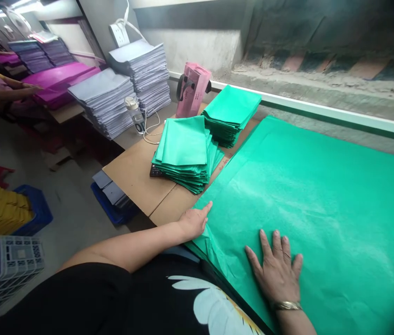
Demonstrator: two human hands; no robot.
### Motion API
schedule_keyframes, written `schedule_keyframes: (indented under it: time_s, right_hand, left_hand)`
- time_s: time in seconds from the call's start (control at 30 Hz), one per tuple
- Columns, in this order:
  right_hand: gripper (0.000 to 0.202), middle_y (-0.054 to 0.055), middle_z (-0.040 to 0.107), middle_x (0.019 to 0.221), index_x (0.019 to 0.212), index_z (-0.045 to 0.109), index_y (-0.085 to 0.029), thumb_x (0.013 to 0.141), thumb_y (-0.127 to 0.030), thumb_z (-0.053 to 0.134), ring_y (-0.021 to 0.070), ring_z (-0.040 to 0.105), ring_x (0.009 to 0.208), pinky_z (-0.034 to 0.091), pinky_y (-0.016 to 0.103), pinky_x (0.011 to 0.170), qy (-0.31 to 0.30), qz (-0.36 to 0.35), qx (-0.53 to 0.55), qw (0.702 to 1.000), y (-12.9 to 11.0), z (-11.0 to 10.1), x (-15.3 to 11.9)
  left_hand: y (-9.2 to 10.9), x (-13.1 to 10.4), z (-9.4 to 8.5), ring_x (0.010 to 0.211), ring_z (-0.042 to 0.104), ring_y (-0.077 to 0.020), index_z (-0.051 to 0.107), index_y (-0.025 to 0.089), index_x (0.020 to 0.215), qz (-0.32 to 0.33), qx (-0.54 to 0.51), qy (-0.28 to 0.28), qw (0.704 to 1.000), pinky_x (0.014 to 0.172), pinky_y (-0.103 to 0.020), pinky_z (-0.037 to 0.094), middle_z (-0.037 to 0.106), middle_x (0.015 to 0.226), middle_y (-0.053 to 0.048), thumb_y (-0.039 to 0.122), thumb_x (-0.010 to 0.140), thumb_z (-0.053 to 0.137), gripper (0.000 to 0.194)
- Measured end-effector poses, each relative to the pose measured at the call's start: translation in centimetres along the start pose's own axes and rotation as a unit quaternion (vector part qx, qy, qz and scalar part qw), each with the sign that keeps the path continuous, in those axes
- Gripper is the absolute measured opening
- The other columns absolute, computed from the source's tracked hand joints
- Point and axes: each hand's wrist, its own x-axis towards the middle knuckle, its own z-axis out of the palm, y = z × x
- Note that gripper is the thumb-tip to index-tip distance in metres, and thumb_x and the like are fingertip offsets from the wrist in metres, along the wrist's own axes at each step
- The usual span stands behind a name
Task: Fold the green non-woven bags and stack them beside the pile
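Large green sheets [322, 195], thin and slightly wrinkled, lie stacked across the work surface before me. My right hand [279, 267] rests flat on the top sheet with its fingers spread. At the sheet's left edge is my left hand [195, 223], its index finger stretched out along the green; its other fingers are partly hidden. Beyond it, a fanned pile of folded green sheets [185, 144] sits partly over a dark keyboard-like object [155, 171]. A second, neater green pile [232, 109] stands behind that one.
Brown cardboard [134, 172] covers the table's left part. A pink box [193, 88], a clear bottle [134, 114], a white cable and grey stacks [102, 95] stand farther back. Blue crates [38, 211] are on the floor at left. Another person's arm [15, 90] reaches toward magenta sheets [62, 79].
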Motion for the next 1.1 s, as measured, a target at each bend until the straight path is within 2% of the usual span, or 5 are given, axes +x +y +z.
schedule_keyframes:
  time_s: [0.5, 0.7, 0.83, 1.0, 1.1]
  right_hand:
    - [0.067, 0.01, 0.015, 0.151, 0.141, 0.035, -0.018, 0.086, -0.057, 0.031, 0.0263, 0.003, 0.138, 0.01, 0.055, 0.108, 0.009, -0.02, -0.005, 1.0, -0.3, 0.6, 0.4]
    - [0.066, 0.008, 0.012, 0.152, 0.143, 0.031, -0.023, 0.088, -0.059, 0.032, 0.0253, 0.001, 0.139, 0.004, 0.053, 0.109, -0.011, -0.006, -0.017, 1.0, -1.4, 0.9, 0.6]
    - [0.061, 0.003, 0.009, 0.152, 0.145, 0.023, -0.026, 0.092, -0.056, 0.023, 0.0215, 0.002, 0.139, 0.003, 0.052, 0.11, -0.055, 0.089, -0.015, 0.994, 5.4, 1.3, -1.8]
    - [0.067, 0.01, 0.017, 0.15, 0.145, 0.025, -0.018, 0.091, -0.057, 0.014, 0.0264, 0.012, 0.137, 0.01, 0.059, 0.106, -0.055, 0.396, -0.029, 0.916, 19.2, 1.2, -11.4]
    - [0.072, 0.016, 0.021, 0.148, 0.143, 0.03, -0.013, 0.09, -0.059, 0.012, 0.0322, 0.013, 0.136, 0.009, 0.062, 0.104, -0.021, 0.462, -0.042, 0.885, 21.3, 1.0, -13.5]
  left_hand:
    - [-0.3, 0.2, -0.2, 0.087, 0.064, -0.0266, 0.016, 0.016, 0.146, -0.002, 0.023, -0.015, 1.0, 0.073, -0.035, 0.048, 0.066, 0.096, -0.012, 0.025, 0.088, 0.039, 0.062]
    - [0.9, 3.2, 0.2, 0.131, 0.032, -0.0312, 0.012, 0.024, 0.147, 0.091, 0.08, 0.172, 0.978, 0.102, -0.045, 0.032, 0.03, 0.146, -0.014, 0.04, 0.086, 0.049, 0.073]
    - [2.0, 5.1, 2.4, 0.14, 0.008, -0.0327, 0.017, 0.024, 0.146, 0.175, 0.088, 0.177, 0.965, 0.11, -0.049, 0.014, 0.01, 0.153, -0.011, 0.062, 0.085, 0.042, 0.076]
    - [1.9, 5.3, 3.3, 0.14, 0.004, -0.0338, 0.019, 0.025, 0.145, 0.202, 0.12, 0.186, 0.954, 0.111, -0.049, 0.01, 0.009, 0.154, -0.01, 0.071, 0.078, 0.043, 0.085]
    - [1.9, 5.1, 3.3, 0.14, 0.005, -0.0344, 0.021, 0.024, 0.145, 0.2, 0.129, 0.193, 0.952, 0.11, -0.05, 0.01, 0.008, 0.154, -0.01, 0.073, 0.075, 0.044, 0.089]
